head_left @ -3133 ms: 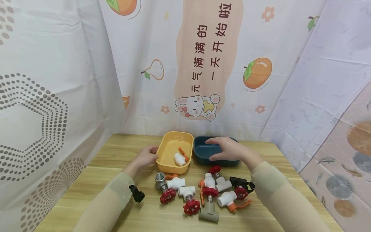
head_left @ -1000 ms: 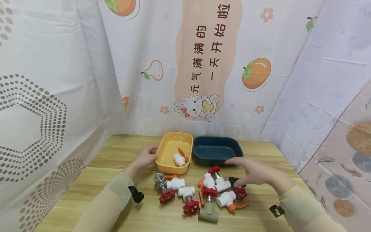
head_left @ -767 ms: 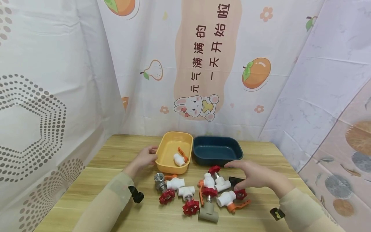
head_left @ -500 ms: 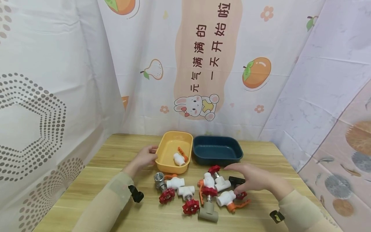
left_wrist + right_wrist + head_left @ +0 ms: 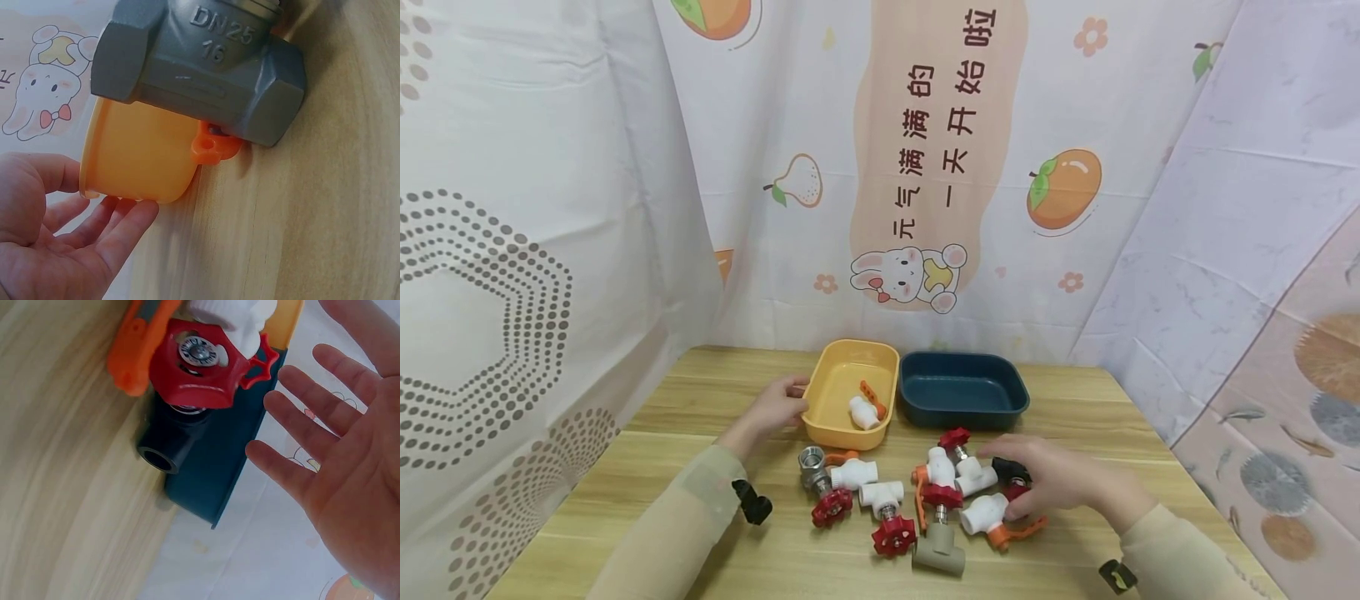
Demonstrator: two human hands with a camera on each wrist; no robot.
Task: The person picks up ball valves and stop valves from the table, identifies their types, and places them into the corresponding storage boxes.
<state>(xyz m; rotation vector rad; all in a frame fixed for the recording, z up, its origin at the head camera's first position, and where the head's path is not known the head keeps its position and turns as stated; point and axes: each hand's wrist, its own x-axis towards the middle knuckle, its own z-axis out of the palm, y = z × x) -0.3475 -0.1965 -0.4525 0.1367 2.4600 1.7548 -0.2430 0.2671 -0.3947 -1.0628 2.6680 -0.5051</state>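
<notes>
My left hand [image 5: 775,406] rests at the left side of the yellow bin [image 5: 823,435], its fingertips against the outer wall and rim. Inside that bin lies a white ball valve [image 5: 865,413] with an orange lever. Over the right end of the scattered valves, my right hand [image 5: 1060,473] hangs with nothing in it. It is nearest a black stop valve [image 5: 1006,468] with a red handwheel, which it partly covers in the head view. The right wrist view shows spread, fairly straight fingers [image 5: 312,394] apart from that valve's red handwheel [image 5: 194,365].
A dark blue bin [image 5: 962,417] stands against the yellow one. Before the bins lie a metal valve [image 5: 814,468], white ball valves [image 5: 854,474] with orange levers, white stop valves [image 5: 883,495] and a grey one [image 5: 938,557]. A printed curtain [image 5: 775,267] hangs behind the table.
From above the blue bin, my right hand has come toward me and right, then lower over the black valve. My left hand has stayed at the yellow bin.
</notes>
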